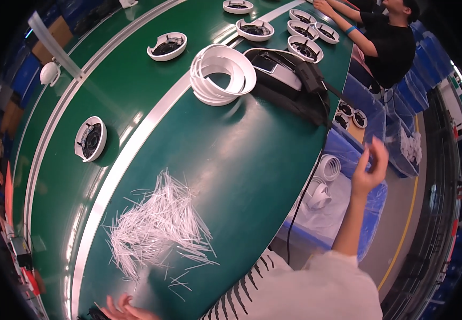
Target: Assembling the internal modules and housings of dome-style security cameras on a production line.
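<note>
My right hand point(370, 168) is raised over the blue-lined bin at my right, fingers loosely bent and apart from the thumb, with nothing in it. Low at the left, my left hand point(124, 309) is partly cut off by the frame's edge. Its visible fingers are spread, close to a dark object point(98, 313) that I cannot make out. Just beyond that hand, a loose heap of thin white strips point(159, 226) lies on the green tabletop point(231, 176). White plastic rings point(223, 74) are stacked farther up the table.
More white rings point(328, 168) lie in the blue-lined bin point(372, 226). A black device point(279, 72) with a cable stands beside the stack. White round housings with black insides point(90, 140) sit along the green conveyor point(119, 90). A co-worker point(388, 48) in black stands at the far right.
</note>
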Available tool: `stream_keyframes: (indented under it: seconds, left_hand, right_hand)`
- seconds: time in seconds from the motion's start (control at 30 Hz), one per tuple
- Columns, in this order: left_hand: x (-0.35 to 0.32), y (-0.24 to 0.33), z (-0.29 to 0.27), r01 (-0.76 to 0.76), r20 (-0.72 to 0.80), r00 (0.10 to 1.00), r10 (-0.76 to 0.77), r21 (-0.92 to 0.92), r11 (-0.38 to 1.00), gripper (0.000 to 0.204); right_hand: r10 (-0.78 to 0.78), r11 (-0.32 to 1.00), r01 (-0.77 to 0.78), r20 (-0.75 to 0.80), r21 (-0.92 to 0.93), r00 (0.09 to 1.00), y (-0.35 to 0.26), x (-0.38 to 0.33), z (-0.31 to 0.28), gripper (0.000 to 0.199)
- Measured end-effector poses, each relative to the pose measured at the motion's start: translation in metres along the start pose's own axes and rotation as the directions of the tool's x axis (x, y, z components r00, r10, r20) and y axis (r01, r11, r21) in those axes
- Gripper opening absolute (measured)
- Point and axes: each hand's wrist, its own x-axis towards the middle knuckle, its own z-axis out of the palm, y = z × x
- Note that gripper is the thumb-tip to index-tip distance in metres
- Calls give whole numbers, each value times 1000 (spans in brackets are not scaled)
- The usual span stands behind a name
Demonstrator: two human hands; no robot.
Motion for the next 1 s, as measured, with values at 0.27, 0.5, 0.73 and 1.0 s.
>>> stream_keyframes:
  seconds: [0.27,0.5,0.73,1.0]
  left_hand:
    - [-33,77,44,71,799,529,287,-378,923,30]
    - [-46,85,76,156,912,257,319,-365,918,26]
    - [-72,96,93,121,854,242,461,-498,859,13]
    - [-71,102,99,119,884,253,393,-432,894,21]
  right_hand:
    - [801,548,-468,275,-693,531,115,-251,-80,87]
    - [888,448,-378,452,-810,84,126,-305,-81,71]
    - [876,261,-439,402,-859,-266,136,-339,-84,74]
    - [771,620,-711,87,-333,631,100,-235,-44,47]
